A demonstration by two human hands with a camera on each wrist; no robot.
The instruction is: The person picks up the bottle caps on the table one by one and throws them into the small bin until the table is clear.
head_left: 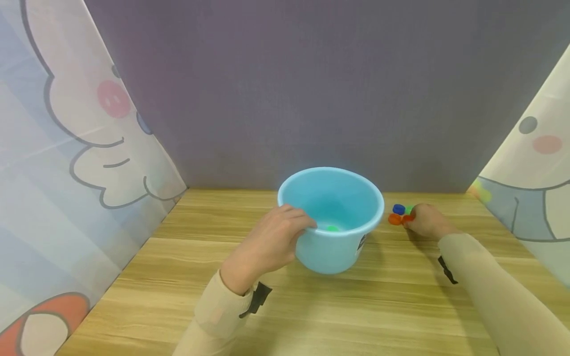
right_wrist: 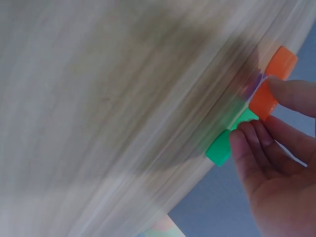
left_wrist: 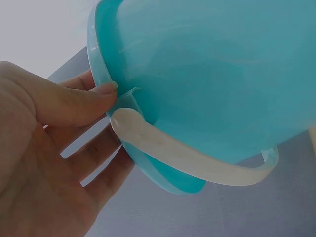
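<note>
A light blue bucket (head_left: 327, 254) stands on the wooden table, and a small green piece (head_left: 332, 228) lies inside it. My left hand (head_left: 278, 235) grips the bucket's near-left rim, thumb on one side and fingers on the other. In the left wrist view the white handle (left_wrist: 192, 160) hangs close by the fingers. To the right of the bucket, my right hand (head_left: 428, 221) pinches an orange bottle cap (right_wrist: 264, 101) between thumb and index finger. Around it sit a second orange cap (head_left: 394, 219), a blue cap (head_left: 399, 209) and green caps (right_wrist: 218, 148), partly hidden by the fingers.
A grey wall (head_left: 329, 89) rises behind the table (head_left: 213, 267). Curtains with cartoon prints hang at the left (head_left: 58, 198) and right sides. A dark strap shows at each sleeve cuff.
</note>
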